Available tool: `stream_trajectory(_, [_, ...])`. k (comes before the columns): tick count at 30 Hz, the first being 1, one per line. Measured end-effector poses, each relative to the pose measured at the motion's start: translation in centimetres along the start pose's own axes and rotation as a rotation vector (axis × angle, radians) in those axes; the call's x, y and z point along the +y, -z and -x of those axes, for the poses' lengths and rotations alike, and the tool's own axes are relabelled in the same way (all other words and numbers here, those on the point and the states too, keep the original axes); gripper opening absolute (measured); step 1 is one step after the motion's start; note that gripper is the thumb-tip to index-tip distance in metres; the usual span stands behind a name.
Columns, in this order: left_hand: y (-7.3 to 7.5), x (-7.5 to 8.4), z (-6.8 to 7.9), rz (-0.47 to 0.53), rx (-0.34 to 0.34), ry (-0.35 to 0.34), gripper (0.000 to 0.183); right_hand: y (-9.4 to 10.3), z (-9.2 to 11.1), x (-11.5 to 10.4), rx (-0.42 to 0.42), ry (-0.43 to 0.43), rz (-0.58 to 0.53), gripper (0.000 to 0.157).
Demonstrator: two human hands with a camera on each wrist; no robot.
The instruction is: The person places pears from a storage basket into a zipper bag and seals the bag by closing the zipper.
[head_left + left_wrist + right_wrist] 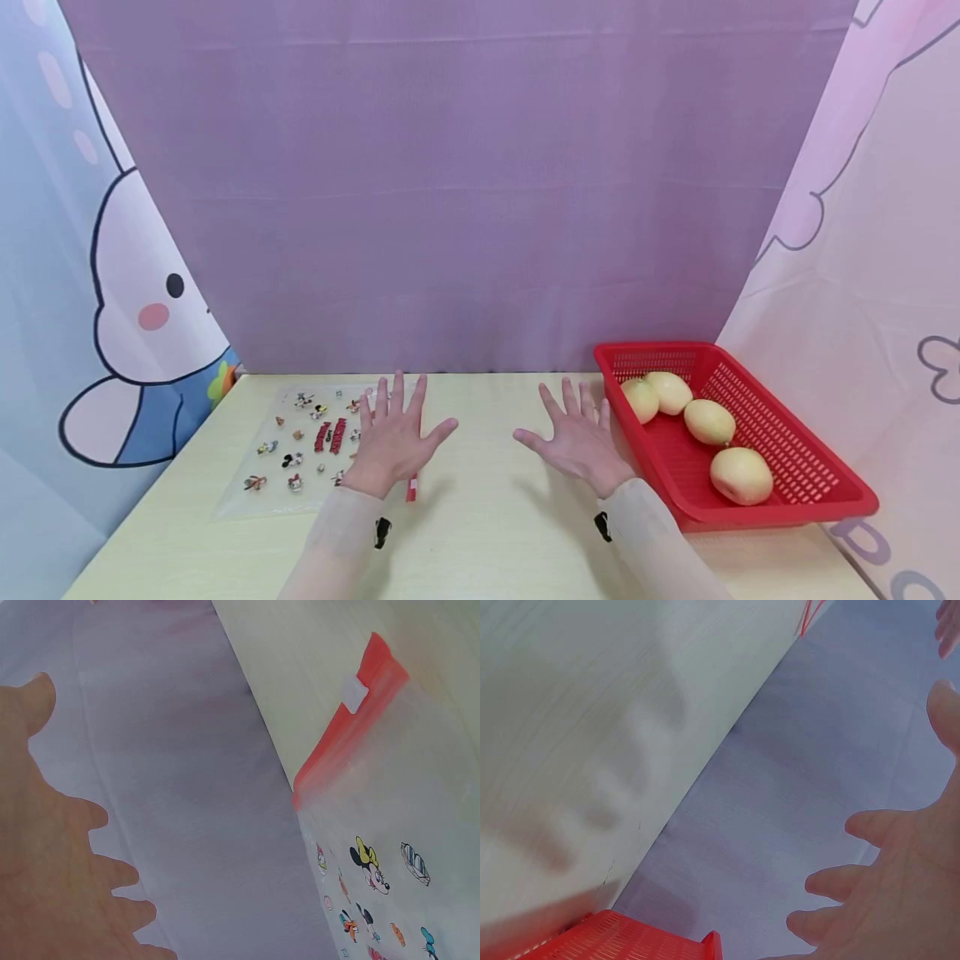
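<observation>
My left hand [393, 442] hovers with its fingers spread, partly covering a clear zip bag [258, 442] printed with small cartoon figures. The bag lies flat on the table; its red zip edge [349, 720] with a white slider shows in the left wrist view. My right hand [581, 442], fingers also spread, is held above the table just left of a red plastic basket [795, 442]. Inside the basket sit several pale yellow round fruits [741, 476], whose kind I cannot tell. Neither hand holds anything.
A pale wood-grain table [480, 533] lies beneath both hands. Behind it hangs a purple cloth [480, 183]. Printed cartoon curtains close in the left side [45, 292] and the right side [885, 275]. The basket stands at the table's right edge.
</observation>
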State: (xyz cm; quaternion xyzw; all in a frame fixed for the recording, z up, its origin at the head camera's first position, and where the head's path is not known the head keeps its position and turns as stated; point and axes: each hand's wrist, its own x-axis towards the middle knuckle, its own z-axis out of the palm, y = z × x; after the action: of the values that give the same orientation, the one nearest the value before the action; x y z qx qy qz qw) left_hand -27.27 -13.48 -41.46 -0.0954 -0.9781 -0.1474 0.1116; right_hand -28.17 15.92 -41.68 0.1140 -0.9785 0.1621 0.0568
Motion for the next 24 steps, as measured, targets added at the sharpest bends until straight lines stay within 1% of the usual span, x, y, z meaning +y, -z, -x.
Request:
stream_trajectory(7, [0.18, -0.21, 0.05, -0.002, -0.017, -0.001, 0.094, 0.19, 0.09, -0.02, -0.004, -0.002, -0.006, 0.094])
stream_trajectory(17, [0.16, -0.42, 0.04, 0.008, 0.001, 0.007, 0.092, 0.23, 0.09, -0.27, 0.003, 0.013, -0.002, 0.093])
stream_trajectory(24, [0.14, -0.44, 0.03, 0.014, -0.016, 0.011, 0.088, 0.07, 0.16, -0.37, -0.002, 0.022, -0.011, 0.092])
